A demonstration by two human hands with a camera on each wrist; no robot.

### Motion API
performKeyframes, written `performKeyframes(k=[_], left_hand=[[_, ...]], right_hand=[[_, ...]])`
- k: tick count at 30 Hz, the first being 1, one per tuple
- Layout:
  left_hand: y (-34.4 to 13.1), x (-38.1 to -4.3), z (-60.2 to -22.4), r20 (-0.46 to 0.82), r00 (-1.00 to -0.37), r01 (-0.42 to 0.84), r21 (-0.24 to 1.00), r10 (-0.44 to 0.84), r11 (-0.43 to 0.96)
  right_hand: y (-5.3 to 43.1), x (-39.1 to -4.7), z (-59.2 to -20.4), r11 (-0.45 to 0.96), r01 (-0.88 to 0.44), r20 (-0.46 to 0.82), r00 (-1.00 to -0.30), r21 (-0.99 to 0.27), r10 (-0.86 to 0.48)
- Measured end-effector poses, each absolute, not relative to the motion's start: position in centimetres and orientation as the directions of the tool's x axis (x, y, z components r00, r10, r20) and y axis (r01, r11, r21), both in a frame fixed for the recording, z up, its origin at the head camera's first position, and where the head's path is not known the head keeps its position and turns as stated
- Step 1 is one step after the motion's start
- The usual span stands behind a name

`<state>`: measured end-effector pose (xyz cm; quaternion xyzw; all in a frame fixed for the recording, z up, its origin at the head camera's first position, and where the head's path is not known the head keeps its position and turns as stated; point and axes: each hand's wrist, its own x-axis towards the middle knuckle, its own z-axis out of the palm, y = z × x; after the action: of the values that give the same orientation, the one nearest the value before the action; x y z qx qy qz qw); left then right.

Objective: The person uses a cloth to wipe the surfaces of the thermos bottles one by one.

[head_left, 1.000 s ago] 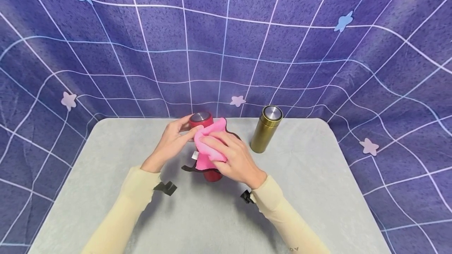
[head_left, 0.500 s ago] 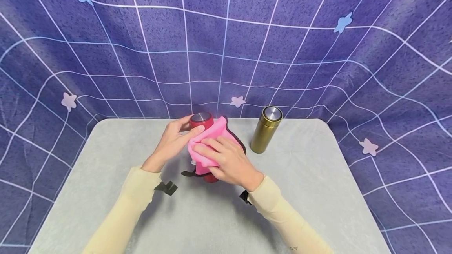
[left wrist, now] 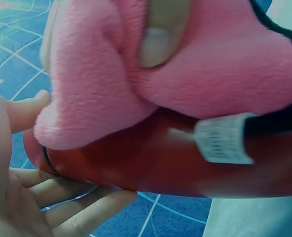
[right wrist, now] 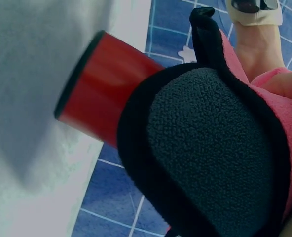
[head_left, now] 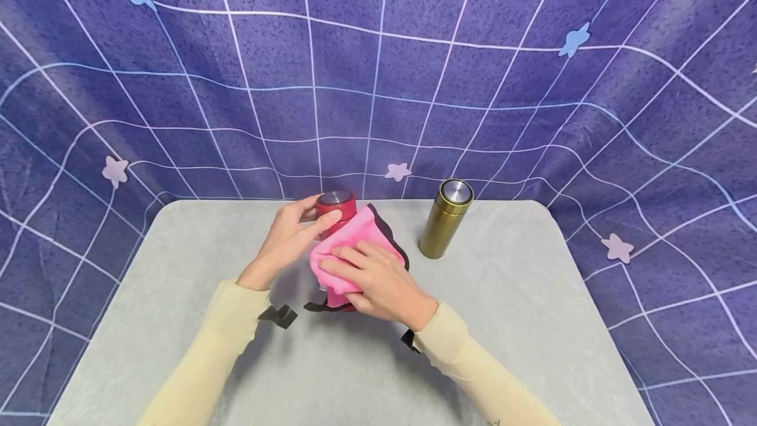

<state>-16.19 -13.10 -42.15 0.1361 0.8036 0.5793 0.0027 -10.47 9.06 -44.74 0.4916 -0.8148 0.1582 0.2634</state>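
Observation:
A red thermos (head_left: 348, 208) with a silver-topped lid leans between both hands. My left hand (head_left: 288, 236) grips it around the lid end, thumb on the near side. In the left wrist view, several fingers (left wrist: 77, 202) lie under the red body (left wrist: 131, 170). My right hand (head_left: 381, 279) holds a pink plush cloth (head_left: 359, 229) against the thermos, fingers bent into its folds. Black trim edges the cloth, and a white label (left wrist: 224, 139) hangs from it. Its dark grey side (right wrist: 210, 148) shows in the right wrist view, where the thermos base sticks out beyond it.
To the right stands a gold thermos (head_left: 445, 222), upright on the grey table (head_left: 508, 321). A purple-blue grid-patterned curtain (head_left: 378, 110) rises behind the table and along both sides. Black straps (head_left: 279, 316) hang at the wrists.
My right hand and the cloth have slid down along the thermos toward its base and slightly left, covering more of its lower end. My left hand stays in place at the lid.

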Motion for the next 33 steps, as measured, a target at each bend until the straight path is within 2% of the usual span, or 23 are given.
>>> performKeyframes(k=[9,33], left_hand=[[-13.5,-16.3,-41.7,0.149,-0.964,0.205,0.945,0.222,0.256],[-14.3,-16.4,-40.2,0.168,-0.961,0.231,0.926,0.220,0.299]], right_hand=[[9.0,-9.9,-46.2,0.458,-0.889,0.556,-0.387,-0.013,-0.736],[8.9,-8.0,-48.8,0.424,-0.905,0.500,-0.379,-0.026,-0.779]])
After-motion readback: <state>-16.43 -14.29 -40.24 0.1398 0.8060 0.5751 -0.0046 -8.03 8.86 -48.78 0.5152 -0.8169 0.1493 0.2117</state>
